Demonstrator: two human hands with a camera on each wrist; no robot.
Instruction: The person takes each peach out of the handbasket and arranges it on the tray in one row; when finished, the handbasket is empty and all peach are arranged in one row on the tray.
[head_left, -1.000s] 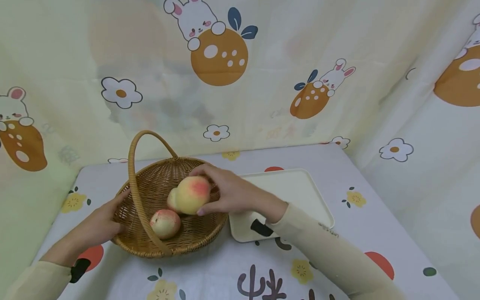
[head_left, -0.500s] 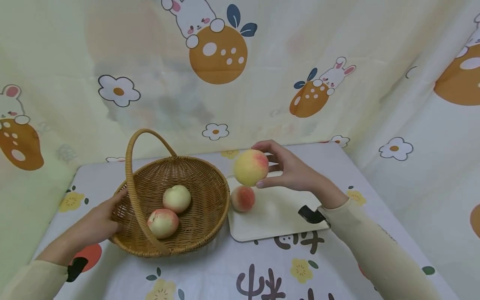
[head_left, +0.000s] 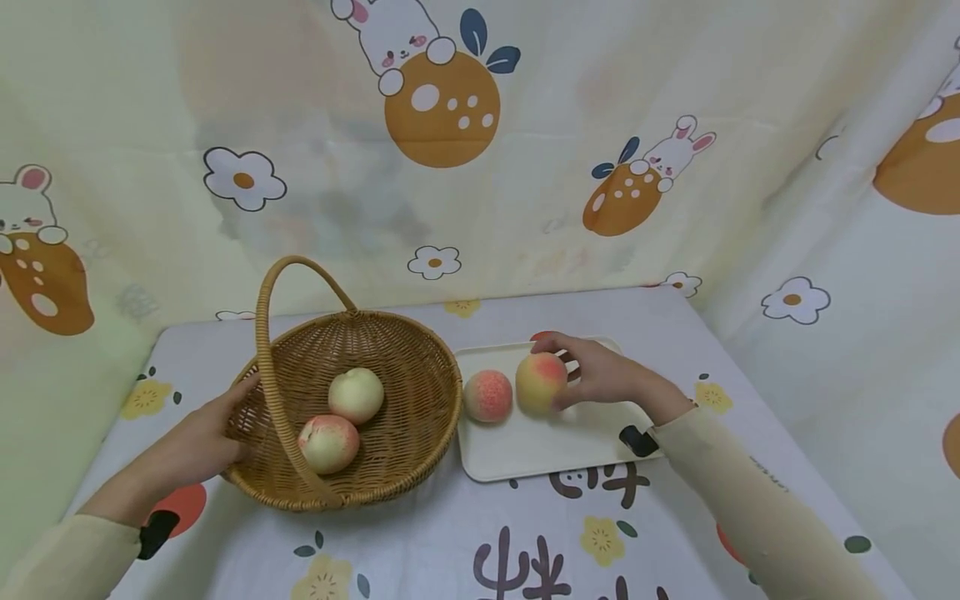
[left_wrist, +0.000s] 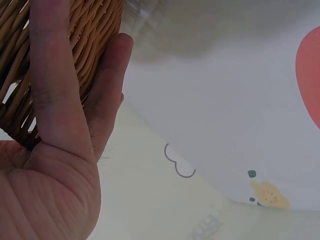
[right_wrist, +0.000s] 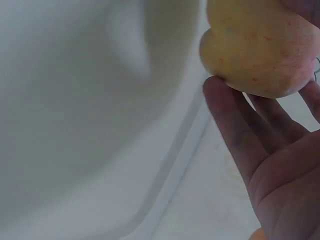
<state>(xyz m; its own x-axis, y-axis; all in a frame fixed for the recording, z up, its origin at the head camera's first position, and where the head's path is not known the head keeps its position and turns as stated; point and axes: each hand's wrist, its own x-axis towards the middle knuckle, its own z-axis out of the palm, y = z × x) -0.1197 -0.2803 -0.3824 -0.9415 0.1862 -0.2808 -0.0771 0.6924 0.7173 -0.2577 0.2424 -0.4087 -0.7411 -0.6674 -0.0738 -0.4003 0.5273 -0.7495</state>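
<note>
My right hand point(head_left: 603, 375) holds a yellow-and-red peach point(head_left: 538, 385) between thumb and fingers, at the cream tray point(head_left: 555, 442); the right wrist view shows the fingertips against the peach point(right_wrist: 260, 50). A redder peach point(head_left: 488, 396) lies on the tray's left part. To the left stands the wicker basket point(head_left: 405, 400) with a pale peach point(head_left: 356, 396) and a pink-tinged peach point(head_left: 328, 444) inside. My left hand point(head_left: 198, 442) grips the basket's left side; in the left wrist view its fingers point(left_wrist: 57, 75) lie along the wicker point(left_wrist: 92, 35).
A patterned cloth point(head_left: 420, 542) covers the table under the basket and tray. Behind it hangs a printed curtain point(head_left: 525, 208). The basket's tall handle point(head_left: 264, 333) arches over its left part, beside my left hand.
My right hand has carried the yellow-and-red peach from the basket rightward, then lowered it to the tray. The redder peach has come into full view. My left hand stays on the basket.
</note>
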